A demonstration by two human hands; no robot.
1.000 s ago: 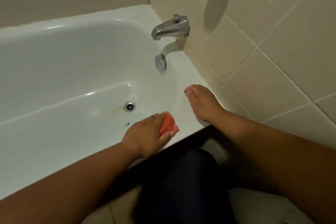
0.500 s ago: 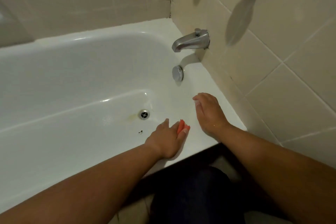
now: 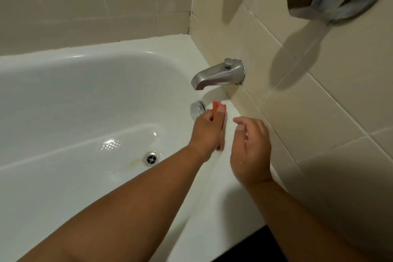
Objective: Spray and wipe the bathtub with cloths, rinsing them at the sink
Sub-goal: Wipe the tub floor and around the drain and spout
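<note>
the spout (image 3: 219,74) sticks out from the wall (image 3: 319,112) at the right end of the bathtub (image 3: 63,102), with the overflow plate (image 3: 196,109) just below it and the drain (image 3: 150,158) lower left on the tub floor. the left hand (image 3: 207,132) holds the cloth (image 3: 217,106) beside the plate, and the right hand (image 3: 252,151) is just to its right.

Red cloth (image 3: 217,106) — pressed on white bathtub (image 3: 85,95) rim.

We see the left hand (image 3: 207,132) gripping a red cloth (image 3: 219,107) against the right end of the bathtub (image 3: 85,102), just beside the overflow plate (image 3: 197,109) under the spout (image 3: 219,74). The right hand (image 3: 251,151), loosely curled, hangs near it.
</note>
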